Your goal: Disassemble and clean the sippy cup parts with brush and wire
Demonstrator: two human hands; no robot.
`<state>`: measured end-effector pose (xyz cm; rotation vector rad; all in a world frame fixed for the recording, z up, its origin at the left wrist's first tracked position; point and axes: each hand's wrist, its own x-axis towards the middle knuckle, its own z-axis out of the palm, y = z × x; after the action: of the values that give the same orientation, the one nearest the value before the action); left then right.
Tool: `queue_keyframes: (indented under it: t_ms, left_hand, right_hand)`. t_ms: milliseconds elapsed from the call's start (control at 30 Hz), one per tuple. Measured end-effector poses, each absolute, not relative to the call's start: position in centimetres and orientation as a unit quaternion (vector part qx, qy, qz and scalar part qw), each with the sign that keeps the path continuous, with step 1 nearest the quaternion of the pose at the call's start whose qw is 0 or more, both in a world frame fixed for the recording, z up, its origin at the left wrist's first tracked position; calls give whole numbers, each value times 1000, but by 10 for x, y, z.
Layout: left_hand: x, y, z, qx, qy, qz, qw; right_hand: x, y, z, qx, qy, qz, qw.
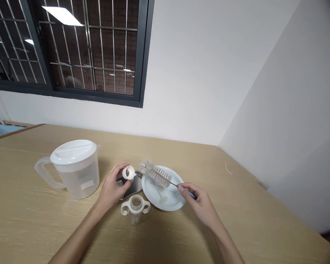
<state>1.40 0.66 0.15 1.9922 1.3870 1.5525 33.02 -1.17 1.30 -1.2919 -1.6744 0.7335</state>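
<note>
Between the fingers of my left hand [112, 185] is a small white ring-shaped bottle collar [128, 172], its opening turned toward me. My right hand [198, 201] grips the blue handle of a bottle brush [161, 173]. The brush's pale bristles point up and left, over a white plate [165, 203], and its tip is a little right of the collar. A baby bottle [136, 207] with two white side handles stands upright on the table just in front, its top uncovered. Behind my left hand lies a shiny metal tray [134, 187], partly hidden.
A lidded translucent plastic pitcher [79, 176] stands on the left, its handle pointing left. The wooden table [250, 223] meets a white wall [187, 91] at the back, below a barred window [99, 47]. A thin pale strand [228, 169] lies at the right.
</note>
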Motion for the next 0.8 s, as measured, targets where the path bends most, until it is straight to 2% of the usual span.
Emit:
queue_keyframes:
  t_ms: [233,367,633,800]
  left_hand:
    - [16,0,14,659,504,538,152]
    - [17,1,13,630,499,550,227]
    - [17,11,0,546,403,577,454]
    - [14,13,-3,554,422,553,458]
  right_hand:
    - [331,-11,12,-515,-665,292,455]
    - [330,-9,10,-512,-666,296,455]
    - [329,-10,6,-504,-674,299,451]
    - [326,-12,6,-487,-691,304,438]
